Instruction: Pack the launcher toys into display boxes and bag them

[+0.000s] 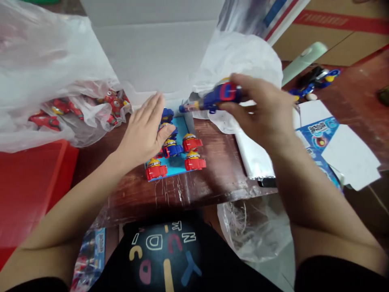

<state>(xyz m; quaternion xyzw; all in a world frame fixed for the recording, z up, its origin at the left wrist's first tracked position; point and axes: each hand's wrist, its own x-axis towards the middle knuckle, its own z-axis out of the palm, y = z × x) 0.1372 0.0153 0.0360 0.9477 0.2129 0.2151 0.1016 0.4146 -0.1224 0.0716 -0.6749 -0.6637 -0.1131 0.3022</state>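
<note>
The right hand (266,107) grips a blue toy (215,97) by its broad end, the thumb on the near side and the fingers over the far side, next to a red panel. The toy is blurred, but its long axis lies nearly level across the view, tilting slightly so that the narrow end sits lower; that narrow blue tip points left, towards the left hand, and the broad end faces right into the grip. It is held above the far right corner of an open box with a light blue base (182,126), just beside the box's raised white panel (152,56). The left hand (144,132) holds nothing visible: it is flat, its fingers straight and close together, pointing away from the person, with the thumb out over dark blue toys (173,150) in the box; whether it touches them I cannot tell. Red toys with yellow tops (195,161) stand along the box's right side, and another is at its near left corner. The box rests on a brown surface (217,162), with a red bin (65,170) and a clear bag (36,69) of red toys to its left, and a silvery packet (258,162) to its right.
</note>
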